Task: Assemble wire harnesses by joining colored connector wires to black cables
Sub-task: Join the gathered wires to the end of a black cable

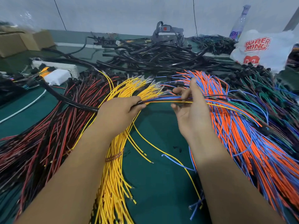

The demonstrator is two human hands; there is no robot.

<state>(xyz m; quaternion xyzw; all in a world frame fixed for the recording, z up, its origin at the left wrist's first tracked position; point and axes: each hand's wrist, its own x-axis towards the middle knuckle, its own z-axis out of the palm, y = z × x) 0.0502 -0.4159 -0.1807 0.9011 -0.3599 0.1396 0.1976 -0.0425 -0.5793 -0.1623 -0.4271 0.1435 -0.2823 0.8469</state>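
Note:
My left hand [119, 110] grips the end of a black cable [69, 100] that runs off to the left over the green table. A thin bunch of colored wires [163, 101], blue, red and yellow among them, comes out of that cable end and stretches right. My right hand [191, 109] pinches this bunch between thumb and fingers, palm turned up. A yellow wire bundle [113, 167] lies under my left forearm. Orange and blue wires [242, 143] fan out under my right arm.
Red and black wires [48, 131] cover the left side. Loose black cables [153, 57] are heaped at the back, green and blue wires [265, 94] lie far right. A white plastic bag [265, 47], a bottle [239, 25], cardboard boxes [24, 41] and a white power strip [58, 70] stand around the edges.

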